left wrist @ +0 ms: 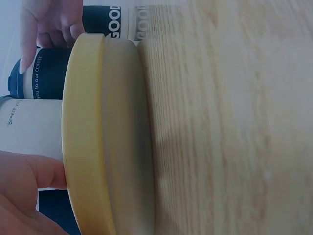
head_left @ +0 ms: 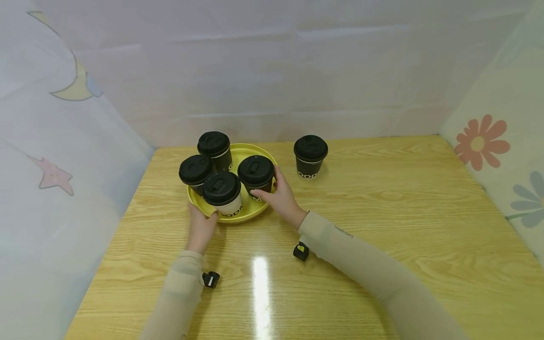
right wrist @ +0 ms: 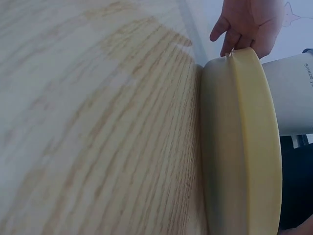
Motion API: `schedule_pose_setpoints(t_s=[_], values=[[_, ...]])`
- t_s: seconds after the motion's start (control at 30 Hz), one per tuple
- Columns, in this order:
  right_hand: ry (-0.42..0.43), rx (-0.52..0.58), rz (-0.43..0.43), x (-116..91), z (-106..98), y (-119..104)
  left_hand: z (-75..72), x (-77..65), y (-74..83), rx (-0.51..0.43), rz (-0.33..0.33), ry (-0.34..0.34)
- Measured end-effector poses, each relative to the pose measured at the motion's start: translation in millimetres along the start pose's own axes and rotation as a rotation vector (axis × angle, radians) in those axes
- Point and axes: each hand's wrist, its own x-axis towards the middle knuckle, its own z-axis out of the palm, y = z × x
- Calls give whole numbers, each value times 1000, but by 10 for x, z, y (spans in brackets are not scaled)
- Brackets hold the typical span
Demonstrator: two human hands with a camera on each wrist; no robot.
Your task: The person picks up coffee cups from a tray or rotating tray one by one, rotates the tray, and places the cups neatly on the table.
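Note:
A round yellow tray point(head_left: 236, 219) on the table carries several lidded coffee cups. My left hand point(head_left: 201, 227) grips the tray's near left rim, thumb on the rim in the left wrist view and fingertips under its edge in the right wrist view. Around the black cup point(head_left: 256, 171) on the tray's right side, my right hand point(head_left: 285, 199) curls its thumb and fingers. A white cup with a black lid point(head_left: 223, 190) stands at the front, close to the left hand. Behind it are a left black cup point(head_left: 196, 170) and a back black cup point(head_left: 214, 145).
Another black lidded cup point(head_left: 310, 153) stands on the wooden table point(head_left: 382, 203), right of the tray. White printed cloth walls point(head_left: 280, 75) border the table at the back and both sides. Small black wrist cameras point(head_left: 301, 251) are strapped at the sleeves.

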Motion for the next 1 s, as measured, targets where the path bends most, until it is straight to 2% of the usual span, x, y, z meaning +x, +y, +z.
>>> schedule_pose_setpoints(t_s=[0.17,0.43,0.73,1.0], values=[[20,-35,-21,47,12,11,30,-21,30,16,-66,-28],[37,-38,5,87,35,54,72,-77,52,63,-107,-38],[75,-57,77,139,34,23,118,-101,87,80,-102,-33],[83,-58,84,196,62,26,137,-107,96,90,-104,-31]])
